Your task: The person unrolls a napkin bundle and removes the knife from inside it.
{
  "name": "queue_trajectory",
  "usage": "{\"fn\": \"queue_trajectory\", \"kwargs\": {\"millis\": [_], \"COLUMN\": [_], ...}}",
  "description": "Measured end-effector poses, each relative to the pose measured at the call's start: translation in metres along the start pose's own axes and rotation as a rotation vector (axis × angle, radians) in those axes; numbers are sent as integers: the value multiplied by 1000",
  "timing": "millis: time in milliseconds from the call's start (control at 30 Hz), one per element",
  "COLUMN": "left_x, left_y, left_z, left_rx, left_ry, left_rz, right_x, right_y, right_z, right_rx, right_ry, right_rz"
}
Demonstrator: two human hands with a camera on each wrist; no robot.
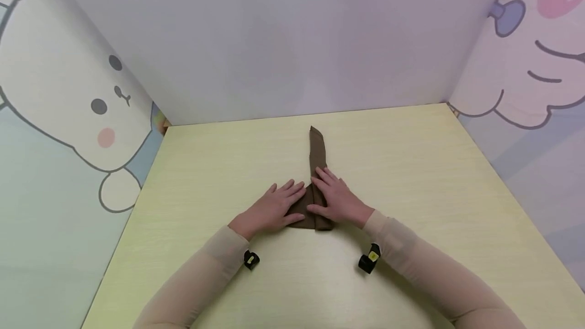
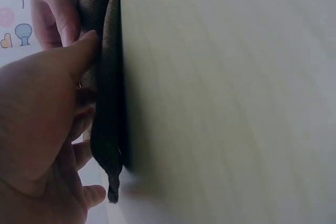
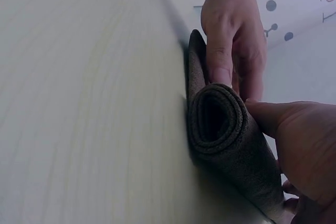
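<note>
The left hand (image 1: pixel 271 209) lies on a brown cloth (image 1: pixel 300 211), with its fingers spread apart and its thumb touching the cloth too. The right hand (image 1: pixel 340 202) rests across the rolled part (image 1: pixel 318 149) of the cloth; its grip is loose, with the fingers long and apart and the thumb pointing left. The cloth is near the middle of the frame. Its roll is long and thin and points up the frame, and a flat part sticks out to the left under the left hand. In the right wrist view, the end of the roll is round with a dark hole inside, near the middle of the frame. Light sleeves (image 1: pixel 194 275) come in from the bottom left and bottom right, each with a small black gadget (image 1: pixel 368 259) at the wrist. Everything is on a pale yellow desk (image 1: pixel 205 161). A plain wall (image 1: pixel 292 39) fills the top middle, and a wall with a white cartoon animal (image 1: pixel 59 75) is at the upper left.
</note>
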State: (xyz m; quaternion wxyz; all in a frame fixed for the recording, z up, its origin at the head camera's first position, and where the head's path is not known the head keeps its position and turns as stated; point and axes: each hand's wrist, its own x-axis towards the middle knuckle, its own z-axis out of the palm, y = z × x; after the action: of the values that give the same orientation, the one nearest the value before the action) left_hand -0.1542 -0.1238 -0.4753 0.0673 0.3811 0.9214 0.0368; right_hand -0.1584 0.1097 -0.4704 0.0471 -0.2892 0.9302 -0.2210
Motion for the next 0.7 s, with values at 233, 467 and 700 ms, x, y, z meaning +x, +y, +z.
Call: {"fn": "queue_trajectory", "kwargs": {"millis": [233,467,700], "left_x": [1,-3,-6], "left_y": [-3,-4,-2], "left_z": [3,3,-2], "left_rx": [59,86,102], "left_ry": [-19,-54,-88], "left_rz": [34,58,45], "right_x": [0,-1,2], "right_y": [1,6,9], "right_z": [3,5,8], "right_rx": [11,10,9], "right_ry": [2,11,16], "right_rz": [-1,-23,-46]}}
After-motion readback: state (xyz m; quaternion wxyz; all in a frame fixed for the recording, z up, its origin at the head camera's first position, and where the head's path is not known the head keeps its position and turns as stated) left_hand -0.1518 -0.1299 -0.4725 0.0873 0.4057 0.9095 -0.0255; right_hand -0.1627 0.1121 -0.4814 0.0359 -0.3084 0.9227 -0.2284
